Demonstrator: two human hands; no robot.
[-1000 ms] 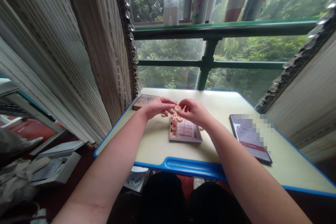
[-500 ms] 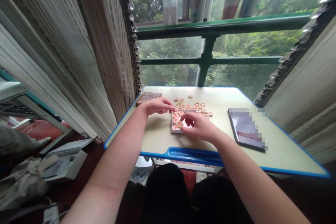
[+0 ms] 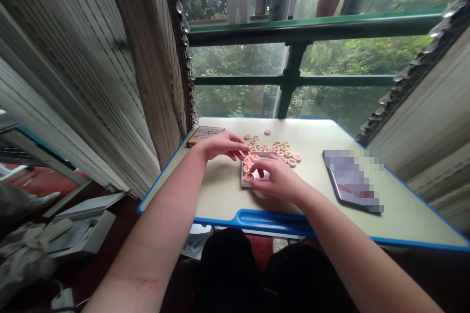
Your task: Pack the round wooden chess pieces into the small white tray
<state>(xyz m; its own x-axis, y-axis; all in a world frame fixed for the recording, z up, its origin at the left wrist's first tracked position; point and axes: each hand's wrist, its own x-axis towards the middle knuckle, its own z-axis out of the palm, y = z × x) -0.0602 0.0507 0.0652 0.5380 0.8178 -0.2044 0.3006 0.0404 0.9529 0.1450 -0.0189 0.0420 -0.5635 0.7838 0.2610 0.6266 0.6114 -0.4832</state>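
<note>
Round wooden xiangqi pieces with red characters lie along the left side of a shallow open box (image 3: 246, 186) on the table. My right hand (image 3: 273, 177) is over the box, thumb and index finger closed on a xiangqi piece (image 3: 248, 176) at its near left corner. That piece is low in the box; whether it rests on the bottom or on another piece, I cannot tell. My left hand (image 3: 228, 146) hovers by the far left corner with fingers apart, fingertips close to a piece there. Several loose pieces (image 3: 288, 154) are spread behind and right of the box, partly hidden by my right hand.
A flat printed box lid (image 3: 205, 135) lies at the table's far left. On the right is a dark tablet (image 3: 348, 181), partly pixelated. A blue tray groove (image 3: 271, 217) runs along the front edge. Green railings (image 3: 293, 61) and curtains (image 3: 147, 58) border the table.
My right hand has lowered the piece toward the box's near left corner. The left fingers have spread from a pinch near the far left corner. The view has shifted slightly.
</note>
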